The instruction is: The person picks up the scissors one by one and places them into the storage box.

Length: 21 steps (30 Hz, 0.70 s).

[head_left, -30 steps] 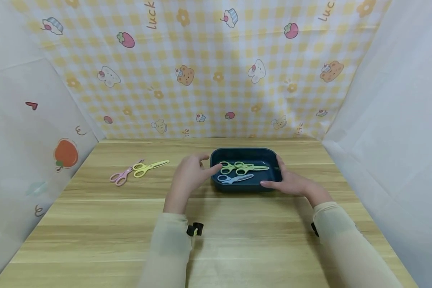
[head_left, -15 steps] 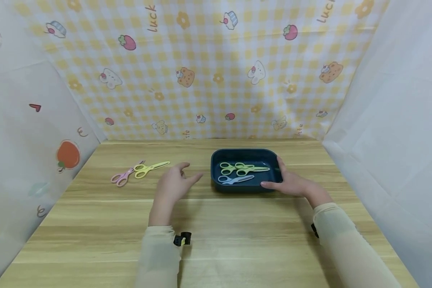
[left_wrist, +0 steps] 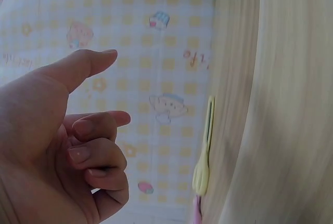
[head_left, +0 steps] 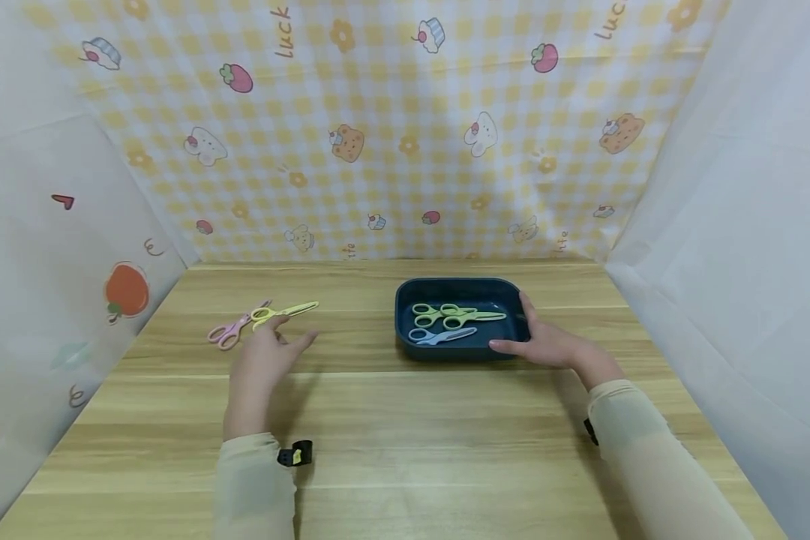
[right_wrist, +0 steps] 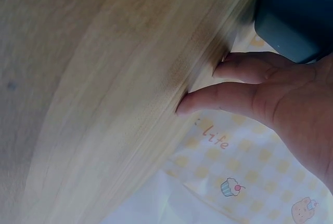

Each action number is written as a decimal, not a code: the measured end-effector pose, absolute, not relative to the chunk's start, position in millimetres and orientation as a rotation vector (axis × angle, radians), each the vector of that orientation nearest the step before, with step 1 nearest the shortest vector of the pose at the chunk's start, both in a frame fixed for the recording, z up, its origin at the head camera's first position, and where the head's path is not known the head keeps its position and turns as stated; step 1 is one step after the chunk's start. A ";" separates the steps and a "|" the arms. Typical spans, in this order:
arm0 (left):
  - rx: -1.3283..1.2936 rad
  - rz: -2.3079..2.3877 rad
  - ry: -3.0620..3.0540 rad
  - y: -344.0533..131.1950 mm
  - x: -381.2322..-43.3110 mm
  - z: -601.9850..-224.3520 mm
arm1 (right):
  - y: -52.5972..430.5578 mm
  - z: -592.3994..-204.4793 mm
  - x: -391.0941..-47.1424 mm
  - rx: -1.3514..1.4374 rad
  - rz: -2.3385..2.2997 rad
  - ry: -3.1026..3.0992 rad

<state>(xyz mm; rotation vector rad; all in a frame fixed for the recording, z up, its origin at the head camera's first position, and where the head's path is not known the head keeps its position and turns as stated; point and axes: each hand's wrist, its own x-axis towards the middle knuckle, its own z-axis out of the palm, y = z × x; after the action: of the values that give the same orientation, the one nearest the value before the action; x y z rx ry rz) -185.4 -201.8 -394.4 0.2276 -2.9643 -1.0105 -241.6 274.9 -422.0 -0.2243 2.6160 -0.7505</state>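
Note:
In the head view my left hand (head_left: 265,358) is just in front of the yellow scissors (head_left: 285,313), thumb apart from the fingers. The left wrist view shows this hand (left_wrist: 83,146) with nothing in it, its fingers loosely bent. Pink scissors (head_left: 229,330) lie against the yellow pair's handles. My right hand (head_left: 550,341) holds the right end of a dark blue box (head_left: 459,352), thumb at the front rim and fingers at the right side. Inside lie two pairs of green scissors (head_left: 472,319) and one blue pair (head_left: 439,336). Two fingers of the right hand (right_wrist: 291,99) reach the tabletop in the right wrist view.
The wooden table (head_left: 432,435) ends at a yellow checked cloth (head_left: 391,187) at the back. White sheets hang at the left (head_left: 54,247) and right (head_left: 722,225) sides.
My left hand has moved left from the box's left end to the yellow scissors. The right hand, the box and the scissors have stayed where they were.

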 end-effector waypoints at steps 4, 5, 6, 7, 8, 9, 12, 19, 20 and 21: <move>0.252 -1.001 -2.929 -222.2 -186.1 -395.5 | 274.4 -420.3 -240.5 -0.228 -0.774 2.606; 0.268 -0.999 -2.924 -226.8 -186.4 -395.8 | 274.1 -419.9 -240.3 -0.228 -0.776 2.606; 0.286 -0.995 -2.920 -231.0 -186.6 -395.9 | 274.0 -419.8 -240.1 -0.227 -0.775 2.606; 0.310 -0.992 -2.921 -234.8 -186.7 -396.2 | 274.0 -419.7 -240.0 -0.225 -0.775 2.607; 0.335 -0.987 -2.935 -238.9 -186.5 -396.2 | 274.2 -419.9 -240.0 -0.223 -0.769 2.607; 0.363 -0.986 -2.952 -242.5 -186.1 -396.6 | 274.4 -420.1 -240.0 -0.222 -0.765 2.607; 0.429 -0.963 -2.993 -252.1 -185.2 -399.5 | 275.0 -421.0 -240.2 -0.217 -0.757 2.608; 0.496 -1.015 -3.057 -281.1 -189.5 -415.8 | 275.2 -422.3 -241.1 -0.209 -0.737 2.615; 0.486 -1.025 -3.071 -287.4 -191.4 -418.3 | 275.1 -422.3 -241.2 -0.207 -0.737 2.614; 0.478 -1.035 -3.083 -294.0 -193.6 -420.2 | 275.0 -422.3 -241.2 -0.205 -0.738 2.611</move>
<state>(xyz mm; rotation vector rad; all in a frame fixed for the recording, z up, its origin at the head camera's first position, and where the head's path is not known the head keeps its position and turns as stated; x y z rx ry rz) -193.6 -294.0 -420.2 0.4781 -3.0831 -1.0346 -241.2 275.0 -422.3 -0.2047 2.6113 -0.7380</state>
